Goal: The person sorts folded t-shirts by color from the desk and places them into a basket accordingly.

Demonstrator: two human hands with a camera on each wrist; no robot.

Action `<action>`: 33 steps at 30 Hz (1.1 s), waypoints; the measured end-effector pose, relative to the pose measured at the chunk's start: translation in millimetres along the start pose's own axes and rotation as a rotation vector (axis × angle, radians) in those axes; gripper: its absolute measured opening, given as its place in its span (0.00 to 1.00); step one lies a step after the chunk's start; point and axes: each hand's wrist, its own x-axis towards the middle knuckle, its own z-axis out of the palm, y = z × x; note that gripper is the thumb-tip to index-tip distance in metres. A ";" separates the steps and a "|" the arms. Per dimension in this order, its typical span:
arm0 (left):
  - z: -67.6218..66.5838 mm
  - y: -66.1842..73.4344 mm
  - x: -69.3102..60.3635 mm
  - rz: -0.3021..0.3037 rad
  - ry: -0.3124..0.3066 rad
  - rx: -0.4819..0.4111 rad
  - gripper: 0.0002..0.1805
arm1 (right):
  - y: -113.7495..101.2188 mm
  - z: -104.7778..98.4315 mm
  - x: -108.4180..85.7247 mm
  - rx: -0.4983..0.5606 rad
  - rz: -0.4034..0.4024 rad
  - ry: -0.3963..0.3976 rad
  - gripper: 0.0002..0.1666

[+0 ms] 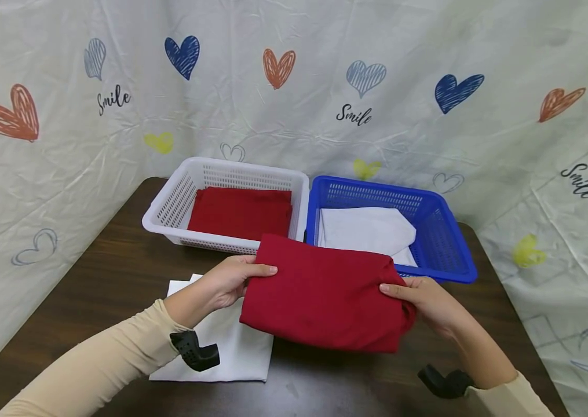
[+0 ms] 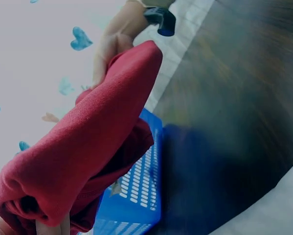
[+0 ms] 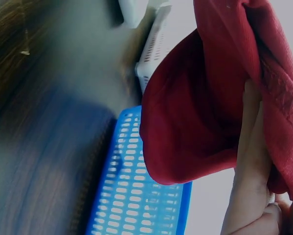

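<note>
A folded red cloth hangs in the air above the table, stretched between both hands. My left hand pinches its left edge, thumb on top and fingers underneath. At the right edge my right hand grips it the same way; in the right wrist view fingers reach in among the cloth's layers. Folded red cloth lies in the white basket at the back left. White cloth lies in the blue basket, partly hidden by the held cloth.
Folded white cloth lies on the dark wooden table, under and beside my left forearm. Both baskets stand side by side against a white backdrop printed with hearts. Black camera mounts sit on the wrists.
</note>
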 end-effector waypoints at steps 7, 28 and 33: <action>-9.8 6.4 -2.6 0.003 -0.007 -0.004 0.26 | -10.0 3.7 8.5 0.015 -0.001 -0.005 0.15; -39.5 41.4 -2.8 -0.027 0.064 -0.032 0.23 | -49.2 10.2 44.8 0.035 0.003 0.017 0.15; -47.5 48.2 -5.7 -0.029 0.062 -0.047 0.20 | -57.8 12.7 49.3 0.041 0.006 0.026 0.15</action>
